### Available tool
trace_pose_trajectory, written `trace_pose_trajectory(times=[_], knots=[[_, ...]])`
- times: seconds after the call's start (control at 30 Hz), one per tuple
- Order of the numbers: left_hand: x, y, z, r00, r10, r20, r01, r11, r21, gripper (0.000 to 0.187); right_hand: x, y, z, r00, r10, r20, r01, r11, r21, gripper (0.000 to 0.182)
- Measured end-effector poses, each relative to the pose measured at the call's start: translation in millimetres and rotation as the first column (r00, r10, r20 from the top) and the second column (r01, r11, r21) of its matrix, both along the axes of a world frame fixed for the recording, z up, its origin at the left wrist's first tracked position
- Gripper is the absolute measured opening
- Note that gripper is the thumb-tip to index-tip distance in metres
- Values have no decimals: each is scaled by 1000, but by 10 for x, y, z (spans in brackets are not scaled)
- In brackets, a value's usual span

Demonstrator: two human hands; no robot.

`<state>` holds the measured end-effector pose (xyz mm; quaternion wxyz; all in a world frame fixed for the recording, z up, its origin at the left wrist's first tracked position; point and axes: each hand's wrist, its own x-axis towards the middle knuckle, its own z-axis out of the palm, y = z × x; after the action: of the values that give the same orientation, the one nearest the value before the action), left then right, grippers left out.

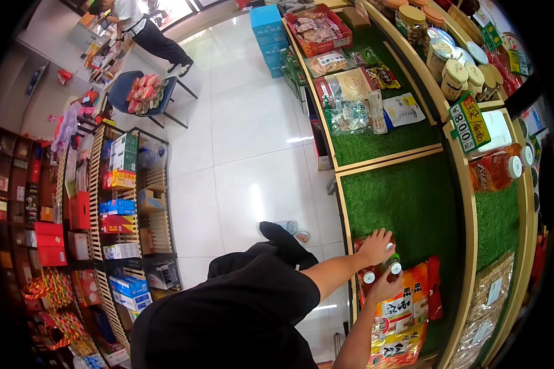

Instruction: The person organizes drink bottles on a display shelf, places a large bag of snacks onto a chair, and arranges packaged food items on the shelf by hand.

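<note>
On the near-right shelf [400, 190], my right hand [385, 288] curls around a capped bottle [396, 269]; my left hand [377, 247] bends over another, hold unclear. I judge bottles heavy, slick: grip mid-body.

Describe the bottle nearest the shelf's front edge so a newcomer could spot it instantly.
Find the green-turfed wooden shelf on the picture's right. Near its bottom, beside the orange snack packs, white-capped bottles cluster by the left hand and right hand. The bottle meant has its cap furthest left, nearest the wooden front edge.
</note>
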<state>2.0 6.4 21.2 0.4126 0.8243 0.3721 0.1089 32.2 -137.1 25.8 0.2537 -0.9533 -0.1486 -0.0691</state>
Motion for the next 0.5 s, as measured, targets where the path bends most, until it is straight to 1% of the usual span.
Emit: trace_pose_trajectory(times=[0.13, 0.2, 0.23, 0.3, 0.37, 0.47, 0.5], knots=[[11, 47, 83, 1000, -7, -5, 7, 1000, -8, 53, 18, -30, -51, 1000, -6, 20, 6, 1000, -7, 49], [-1, 94, 159, 990, -99, -102, 90, 992, -89, 57, 37, 14, -36, 1000, -6, 27, 6, 1000, -5, 49], [-15, 77, 115, 988, -104, -110, 95, 991, -90, 57, -2, 56, 65, 1000, -26, -8, 26, 1000, -11, 49], [-17, 64, 62, 995, -79, -55, 75, 995, -72, 57, -80, 67, 103, 997, -59, -47, 58, 998, -15, 49], [-2, 65, 43, 994, -84, -63, 79, 994, -78, 57, -43, 55, 76, 996, -65, -56, 63, 997, -32, 50], [33, 104, 84, 994, -89, -62, 83, 993, -87, 57, -18, 22, -10, 999, -37, 2, 37, 998, -54, 50], [7, 87, 66, 994, -93, -57, 87, 992, -93, 57, -66, 23, 7, 999, -44, -8, 43, 997, -57, 50]])
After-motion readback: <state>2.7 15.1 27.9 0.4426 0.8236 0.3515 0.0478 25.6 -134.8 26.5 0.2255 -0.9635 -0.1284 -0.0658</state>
